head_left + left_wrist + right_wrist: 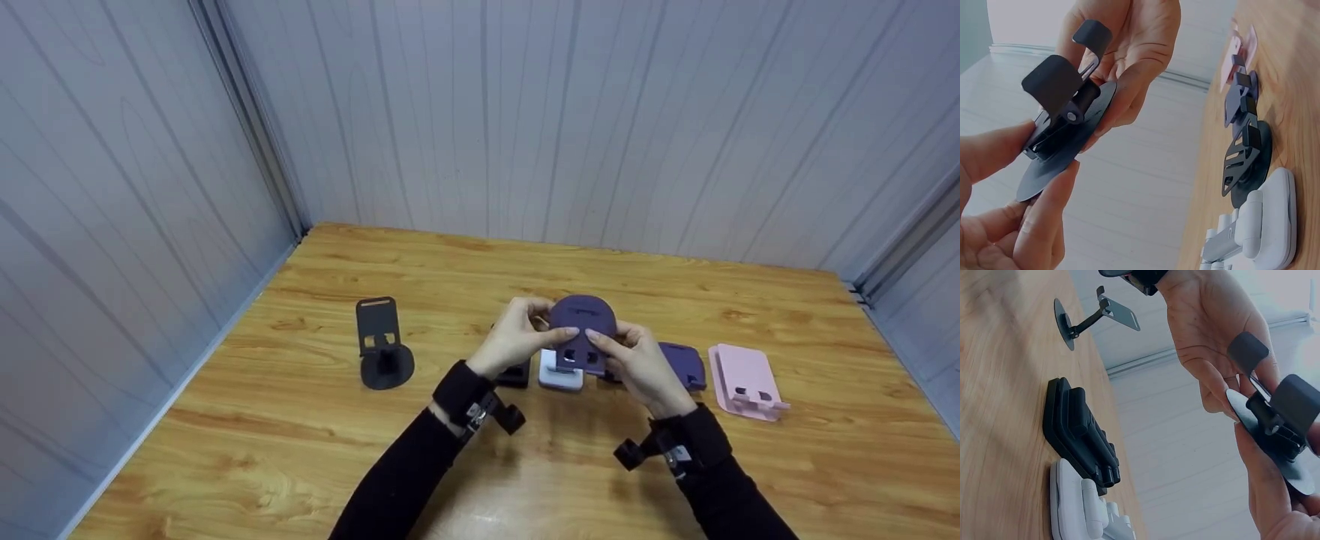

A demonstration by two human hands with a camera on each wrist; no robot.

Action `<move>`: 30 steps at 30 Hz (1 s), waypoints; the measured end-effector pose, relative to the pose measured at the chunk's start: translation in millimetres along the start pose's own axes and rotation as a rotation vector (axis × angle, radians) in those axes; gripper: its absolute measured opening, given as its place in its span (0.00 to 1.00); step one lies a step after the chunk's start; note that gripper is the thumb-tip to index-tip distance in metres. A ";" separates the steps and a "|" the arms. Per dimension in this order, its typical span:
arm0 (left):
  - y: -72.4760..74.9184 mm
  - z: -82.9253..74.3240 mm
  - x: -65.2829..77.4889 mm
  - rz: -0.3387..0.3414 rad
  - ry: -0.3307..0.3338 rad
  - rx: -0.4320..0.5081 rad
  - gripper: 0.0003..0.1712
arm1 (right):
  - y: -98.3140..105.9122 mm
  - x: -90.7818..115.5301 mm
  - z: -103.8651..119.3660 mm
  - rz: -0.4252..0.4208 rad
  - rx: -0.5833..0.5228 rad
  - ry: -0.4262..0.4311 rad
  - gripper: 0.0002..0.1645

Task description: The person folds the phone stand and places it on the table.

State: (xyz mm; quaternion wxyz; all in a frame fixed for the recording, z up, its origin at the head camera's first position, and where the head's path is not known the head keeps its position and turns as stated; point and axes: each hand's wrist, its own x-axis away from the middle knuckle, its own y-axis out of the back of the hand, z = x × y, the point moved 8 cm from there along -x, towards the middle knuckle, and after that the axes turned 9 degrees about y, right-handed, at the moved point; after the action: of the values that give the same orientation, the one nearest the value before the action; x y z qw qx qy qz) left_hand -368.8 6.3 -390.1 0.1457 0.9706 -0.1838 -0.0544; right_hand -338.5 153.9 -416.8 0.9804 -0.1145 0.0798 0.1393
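Both hands hold a folded dark purple phone stand (583, 319) with a round base, raised above the table. My left hand (516, 335) grips its left edge, thumb on the front and fingers behind. On the opposite edge my right hand (646, 365) pinches it the same way. The left wrist view shows the stand's two curved hooks (1053, 84) sticking out from its thin disc. Beneath the hands, a white folded phone stand (561, 379) and a black folded one (1081, 433) lie on the table, partly hidden in the head view.
An unfolded black phone stand (381, 341) stands at the left of the wooden table (262, 442). To the right lie a purple phone stand (682, 365) and a pink one (748, 379). A black slatted stand (1247, 154) sits beside the white one. Pale panels (480, 120) enclose the table.
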 end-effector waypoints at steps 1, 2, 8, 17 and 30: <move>0.4 -0.8 0.2 -0.006 -0.008 -0.009 0.13 | -0.2 -0.1 0.1 0.006 -0.006 0.001 0.09; 0.8 -1.4 0.5 -0.011 -0.017 -0.019 0.12 | -0.5 -0.3 0.2 0.013 -0.014 0.001 0.09; 4.4 -9.1 2.4 -0.038 -0.080 -0.045 0.11 | -0.8 -1.1 0.1 0.025 -0.054 0.004 0.12; 26.1 -9.3 2.0 -0.081 -0.052 -0.021 0.14 | 8.7 -0.5 21.0 -0.041 0.567 0.133 0.29; 92.3 23.6 -3.9 -0.176 0.142 0.120 0.20 | 3.2 4.4 43.3 -0.044 1.458 0.477 0.37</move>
State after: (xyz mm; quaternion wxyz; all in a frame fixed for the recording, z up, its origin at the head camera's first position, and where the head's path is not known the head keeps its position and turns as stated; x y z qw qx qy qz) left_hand -407.6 -80.7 -384.5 0.0948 0.9913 -0.0899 0.0131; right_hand -329.8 168.8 -376.7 0.7668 0.5325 0.3585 0.0033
